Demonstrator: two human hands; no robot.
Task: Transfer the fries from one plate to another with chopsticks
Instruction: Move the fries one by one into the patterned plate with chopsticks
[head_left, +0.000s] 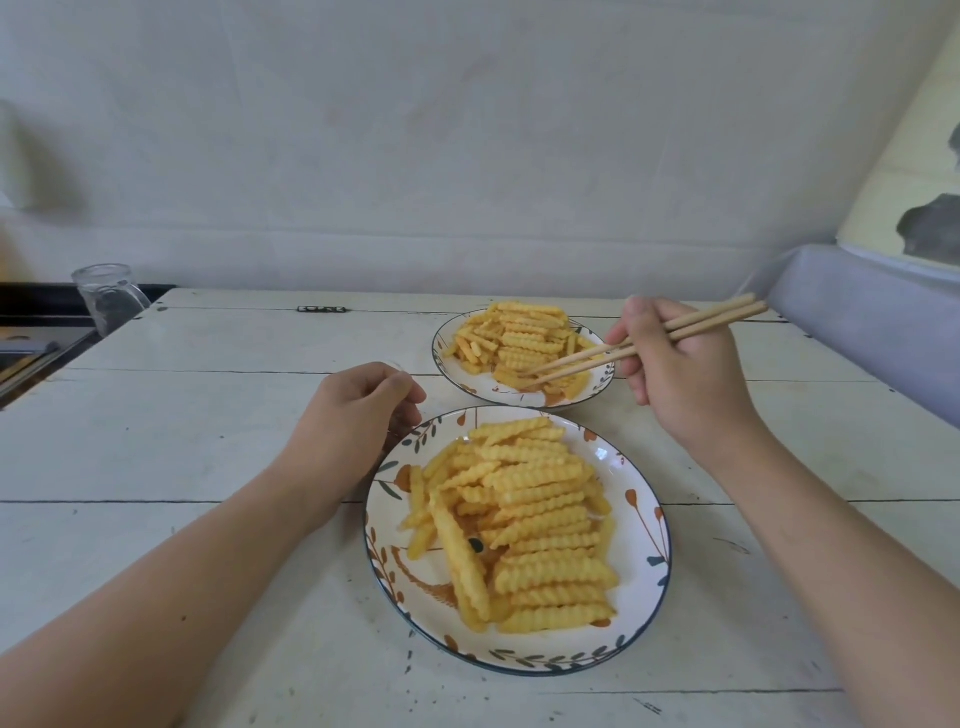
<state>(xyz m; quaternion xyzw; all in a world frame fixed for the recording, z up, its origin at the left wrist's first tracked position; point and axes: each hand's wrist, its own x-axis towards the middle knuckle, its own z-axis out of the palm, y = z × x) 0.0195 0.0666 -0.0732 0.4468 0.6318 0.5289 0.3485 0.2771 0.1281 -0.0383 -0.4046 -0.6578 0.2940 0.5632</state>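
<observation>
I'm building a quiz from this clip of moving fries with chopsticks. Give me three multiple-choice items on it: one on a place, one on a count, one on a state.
1. Where are the tips of the chopsticks?
A. In the fries on the far plate
B. In the fries on the near plate
C. On the bare table

2. How many plates hold fries?
A. One
B. Two
C. Three

3. What is the left hand doing?
A. Holding the glass jar
B. Gripping a fork
C. Holding nothing, fingers loosely curled beside the near plate

Answers:
1. A: the tips end among the fries on the far plate.
2. B: both the far plate and the near plate carry fries.
3. C: only the right hand grips anything, and the glass jar stands apart at the table's far left corner.
</observation>
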